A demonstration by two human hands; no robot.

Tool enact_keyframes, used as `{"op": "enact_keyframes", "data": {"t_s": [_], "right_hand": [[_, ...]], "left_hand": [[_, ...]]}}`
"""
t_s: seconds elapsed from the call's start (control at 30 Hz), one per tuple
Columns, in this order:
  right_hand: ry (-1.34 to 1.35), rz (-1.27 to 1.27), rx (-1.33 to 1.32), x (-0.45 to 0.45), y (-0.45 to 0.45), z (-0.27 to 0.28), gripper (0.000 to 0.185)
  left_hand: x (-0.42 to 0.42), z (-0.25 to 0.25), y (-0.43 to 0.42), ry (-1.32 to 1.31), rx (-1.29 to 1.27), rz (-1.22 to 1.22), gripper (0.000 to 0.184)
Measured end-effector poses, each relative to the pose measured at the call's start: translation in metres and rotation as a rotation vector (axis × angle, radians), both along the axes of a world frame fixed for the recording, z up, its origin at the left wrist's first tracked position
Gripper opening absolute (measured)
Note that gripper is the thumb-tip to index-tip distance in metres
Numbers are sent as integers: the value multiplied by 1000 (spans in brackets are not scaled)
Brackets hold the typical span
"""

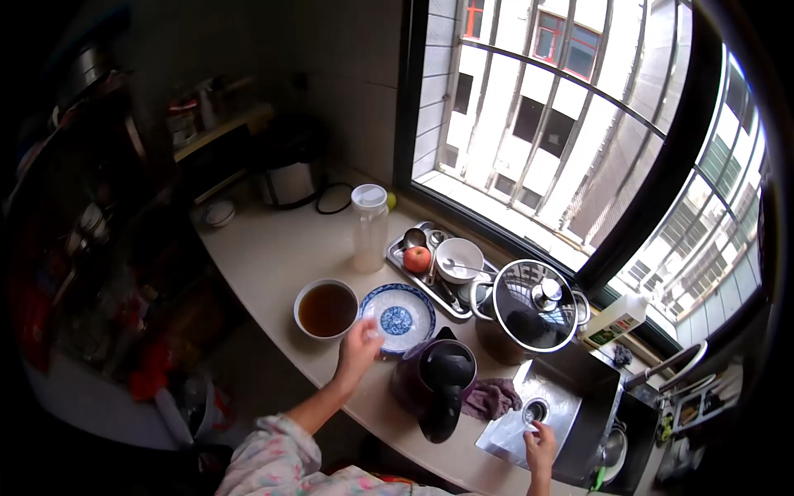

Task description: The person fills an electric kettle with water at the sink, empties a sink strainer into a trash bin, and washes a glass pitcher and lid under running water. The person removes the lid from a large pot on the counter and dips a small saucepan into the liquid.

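My left hand [358, 355] is over the counter at the near rim of a blue-and-white patterned plate [396, 321]. Its fingertips are blurred, so whether they touch the plate or hold anything is unclear. Just left of it stands a white bowl of brown liquid [327, 309]. Over the near side of the steel sink [519, 436] is my right hand [541, 450], thumb and fingers slightly apart, with nothing visible in them. The sink drain [536, 411] lies just beyond its fingertips. Between my hands stands a dark purple electric kettle [413, 384] beside a crumpled purple cloth [494, 399].
A metal tray [455, 309] carries an apple [417, 259], a white bowl [460, 259] and utensils. Nearby are a lidded pot [529, 318], a tall plastic jug [370, 236] and a white bottle [616, 320]. The faucet [672, 364] rises at the sink's right side.
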State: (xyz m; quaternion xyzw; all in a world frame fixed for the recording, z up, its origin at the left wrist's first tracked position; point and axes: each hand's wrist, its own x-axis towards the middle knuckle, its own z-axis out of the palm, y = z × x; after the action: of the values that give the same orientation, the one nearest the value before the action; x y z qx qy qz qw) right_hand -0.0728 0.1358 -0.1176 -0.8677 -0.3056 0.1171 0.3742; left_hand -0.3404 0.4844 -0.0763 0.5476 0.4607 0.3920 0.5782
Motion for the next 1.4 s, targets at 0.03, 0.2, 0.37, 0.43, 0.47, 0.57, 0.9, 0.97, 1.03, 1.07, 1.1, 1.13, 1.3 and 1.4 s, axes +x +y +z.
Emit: {"op": "enact_keyframes", "data": {"t_s": [0.03,0.2,0.37,0.43,0.47,0.57,0.9,0.97,1.03,1.07,1.1,1.13,1.3,1.4], "right_hand": [[-37,24,-26,-12,11,14,33],[-118,-7,-125,-26,4,22,29],[-93,-190,-95,-46,-14,36,27],[-106,-235,-126,-47,-26,41,27],[-111,-249,-128,-45,-32,39,27],[-58,-282,-117,-43,-44,43,27],[-189,-197,116,1,-35,138,20],[-365,-82,235,7,-28,183,23],[-559,42,401,15,-24,223,29],[-616,109,438,16,-25,247,30],[-672,175,478,19,-28,268,32],[-738,264,535,27,-31,281,33],[-908,542,734,73,-51,298,40],[-814,487,471,106,-81,257,30]], "left_hand": [[22,-18,37,-84,212,87,41],[91,23,157,199,255,537,66],[94,46,193,175,189,483,32],[88,5,246,-195,191,306,17],[88,7,249,-221,192,317,18],[81,21,250,-283,201,425,23],[67,235,116,-446,463,41,13],[63,256,91,-490,610,-265,13],[71,268,57,-558,558,-464,11],[77,273,34,-591,532,-561,10],[89,276,0,-587,430,-560,9],[106,278,-44,-582,329,-556,9],[191,233,-215,-345,45,-580,13],[240,170,-271,-161,84,-869,13]]}}
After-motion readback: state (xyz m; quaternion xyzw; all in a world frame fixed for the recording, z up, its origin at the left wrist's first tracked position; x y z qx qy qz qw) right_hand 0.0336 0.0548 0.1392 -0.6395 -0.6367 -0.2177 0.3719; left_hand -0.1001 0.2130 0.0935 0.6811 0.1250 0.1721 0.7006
